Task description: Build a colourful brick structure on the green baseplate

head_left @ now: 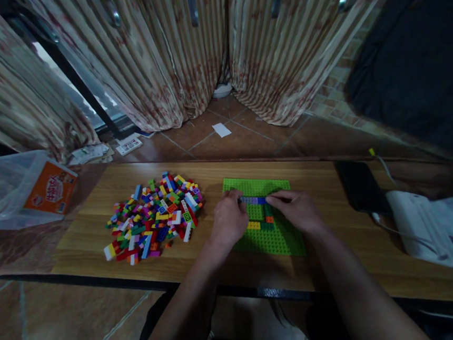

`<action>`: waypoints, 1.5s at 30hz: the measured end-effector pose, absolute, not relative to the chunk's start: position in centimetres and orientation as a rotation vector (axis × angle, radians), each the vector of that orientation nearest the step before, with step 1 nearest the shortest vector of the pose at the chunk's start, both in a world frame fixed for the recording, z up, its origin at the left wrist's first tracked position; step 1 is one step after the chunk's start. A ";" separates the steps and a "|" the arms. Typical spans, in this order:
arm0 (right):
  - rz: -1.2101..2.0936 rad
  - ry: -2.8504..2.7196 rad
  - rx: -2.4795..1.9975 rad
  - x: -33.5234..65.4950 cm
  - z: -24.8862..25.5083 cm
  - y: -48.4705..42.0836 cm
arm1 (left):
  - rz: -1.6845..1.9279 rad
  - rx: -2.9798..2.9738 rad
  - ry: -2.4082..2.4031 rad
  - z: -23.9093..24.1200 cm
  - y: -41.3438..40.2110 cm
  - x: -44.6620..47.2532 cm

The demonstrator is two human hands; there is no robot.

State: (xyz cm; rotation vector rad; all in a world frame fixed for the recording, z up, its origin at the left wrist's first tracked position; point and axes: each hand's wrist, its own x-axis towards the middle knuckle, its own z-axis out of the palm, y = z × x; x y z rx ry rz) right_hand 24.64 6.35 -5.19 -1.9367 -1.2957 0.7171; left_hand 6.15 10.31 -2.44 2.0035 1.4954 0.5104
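Note:
A green studded baseplate (pixel 288 238) lies on the wooden table under both hands. Across its upper part runs a row with a greyish-purple brick (pixel 251 200) and a blue brick (pixel 261 201). My left hand (pixel 230 215) is closed at the row's left end, its fingertips curled over whatever they pinch. At the right end, my right hand (pixel 296 210) has thumb and forefinger together on the blue brick. Lower on the plate are a yellow brick (pixel 254 224), an orange brick (pixel 269 219) and a dark green brick (pixel 267 226).
A heap of mixed toy bricks (pixel 155 218) spreads left of the plate. Beyond the table's left end stands a clear plastic bin (pixel 10 189) with an orange label. On the right lie a black phone (pixel 361 187), a cable and a white object (pixel 422 227).

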 end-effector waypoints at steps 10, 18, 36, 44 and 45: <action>0.798 -1.233 -1.853 24.6 -5.6 6.0 | 0.490 2.012 1.512 -2.4 10.2 6.3; 0.779 -1.238 -1.888 24.1 -5.2 5.9 | 0.460 2.043 1.511 -2.2 10.1 6.3; 1.009 -1.517 -1.780 25.6 -3.6 3.9 | 0.436 2.041 1.348 -2.1 10.4 4.9; 0.897 -1.573 -1.889 24.8 -4.1 4.1 | 0.377 2.066 1.143 -2.1 10.5 3.8; 0.903 -1.569 -1.882 24.8 -4.1 4.1 | 0.378 2.072 1.126 -2.1 10.6 3.7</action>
